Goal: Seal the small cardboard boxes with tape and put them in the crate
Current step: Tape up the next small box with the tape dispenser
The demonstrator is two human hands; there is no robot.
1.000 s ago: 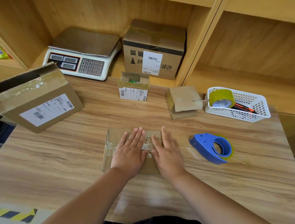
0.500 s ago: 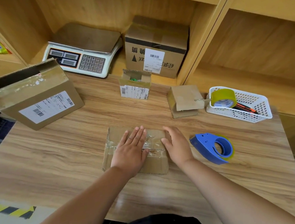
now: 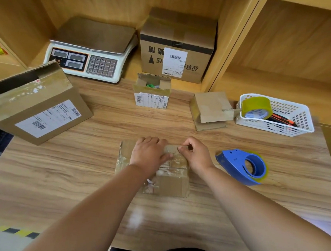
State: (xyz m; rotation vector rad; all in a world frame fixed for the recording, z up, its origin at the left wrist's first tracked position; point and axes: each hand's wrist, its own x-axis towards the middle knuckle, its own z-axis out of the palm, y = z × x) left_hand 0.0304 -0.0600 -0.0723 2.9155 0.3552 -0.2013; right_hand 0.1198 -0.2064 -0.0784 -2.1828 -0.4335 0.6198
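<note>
**Left hand (image 3: 149, 156) and right hand (image 3: 196, 155) on the taped cardboard box (image 3: 171, 182)**

Left hand laid palm-down across the box top, fingers curled over the far edge, thumb flat on the shiny tape. Right hand at the top's right side, fingers curled in, thumb and forefinger pinched together against the surface; whether tape or cardboard is caught between them, too small to tell. Both forearms reaching in from the near edge of the wooden table (image 3: 65, 172).

Box resting flat at mid-table, flaps closed, clear tape wrinkled over its top and down the near face.

Just to the right of the box, apart from it: blue tape dispenser (image 3: 241, 166), lying on its side. Farther back on the right: white plastic basket (image 3: 299, 122) with a roll of yellowish tape (image 3: 256, 106) propped on its near-left rim and an orange-and-black utility knife (image 3: 283, 120) inside. Beside the basket, on its left: small closed box (image 3: 211, 110). Behind the hands, toward the shelf: small open box with a label (image 3: 152, 94), something green inside. At far left: large open carton (image 3: 34, 110), tilted, shipping label facing up. In the shelf bay behind: weighing scale (image 3: 93, 53) and, to its right, printed carton (image 3: 178, 47) with a barcode label.
</note>
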